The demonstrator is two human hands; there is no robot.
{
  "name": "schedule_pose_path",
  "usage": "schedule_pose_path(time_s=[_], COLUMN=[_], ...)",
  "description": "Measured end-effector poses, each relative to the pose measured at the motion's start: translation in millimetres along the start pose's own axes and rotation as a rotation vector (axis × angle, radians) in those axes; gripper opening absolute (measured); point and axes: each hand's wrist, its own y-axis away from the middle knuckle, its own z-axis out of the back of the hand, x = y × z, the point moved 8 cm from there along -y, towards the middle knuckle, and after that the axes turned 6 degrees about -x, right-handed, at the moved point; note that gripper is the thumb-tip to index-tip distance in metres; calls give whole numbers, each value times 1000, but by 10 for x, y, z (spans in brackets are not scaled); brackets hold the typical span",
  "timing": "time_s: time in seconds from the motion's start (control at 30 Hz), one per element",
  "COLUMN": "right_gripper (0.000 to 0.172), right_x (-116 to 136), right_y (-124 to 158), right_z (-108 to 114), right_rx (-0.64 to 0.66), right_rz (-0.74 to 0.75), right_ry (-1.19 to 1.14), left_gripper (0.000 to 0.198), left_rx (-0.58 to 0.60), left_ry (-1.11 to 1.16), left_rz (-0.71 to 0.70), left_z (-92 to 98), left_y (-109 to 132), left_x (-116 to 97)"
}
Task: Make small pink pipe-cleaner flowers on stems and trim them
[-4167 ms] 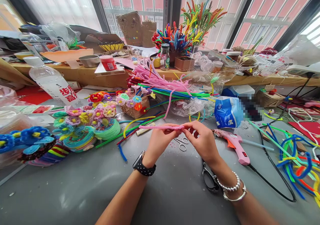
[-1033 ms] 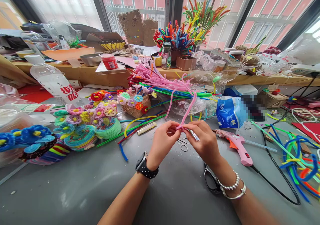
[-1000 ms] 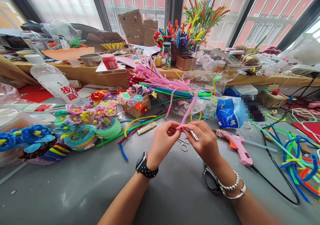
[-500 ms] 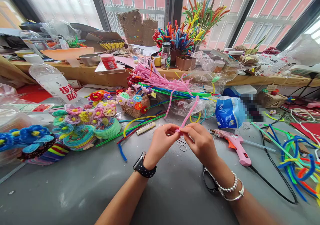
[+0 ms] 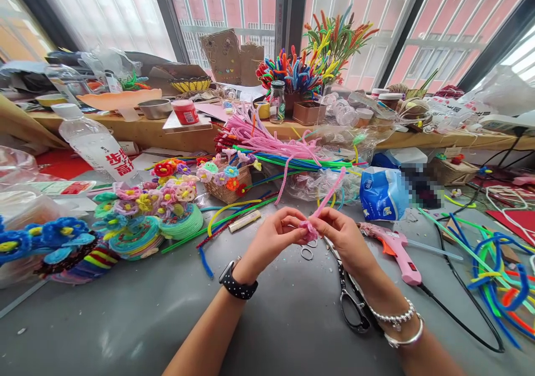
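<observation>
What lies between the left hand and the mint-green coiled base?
The head view shows a pale stick and several coloured pipe cleaners lying on the table between the left hand and the coiled base.

The pipe cleaner (image 5: 333,189) is between your left hand (image 5: 273,237) and right hand (image 5: 346,242), above the surface (image 5: 167,320). Scissors (image 5: 355,312) lie partly nearer you than your right hand. Right of that hand lies the glue gun (image 5: 397,250), the packet (image 5: 382,193) behind it. On your left stand flower-topped pots (image 5: 181,221), a bottle (image 5: 96,149) behind. Beyond all these, a ledge (image 5: 146,135) bears a jar (image 5: 277,102).
</observation>
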Motion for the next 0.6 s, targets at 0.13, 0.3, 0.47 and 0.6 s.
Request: schedule_pose_path(time_s=[0.13, 0.3, 0.47, 0.6], right_gripper=[17, 14, 13, 12], right_x=[-84, -152, -151, -133], right_y=[17, 55, 94, 98], right_z=[-36, -118, -185, -204], right_rx=[20, 52, 78, 83], right_rz=[-136, -278, -360, -367], right_ry=[-206, -438, -546, -561], left_gripper=[21, 20, 15, 13], left_rx=[34, 62, 63, 84], left_ry=[49, 63, 39, 32], left_rz=[2, 20, -18, -33], left_z=[-15, -36, -36, -59], left_y=[11, 26, 35, 54], left_x=[-17, -7, -38, -80])
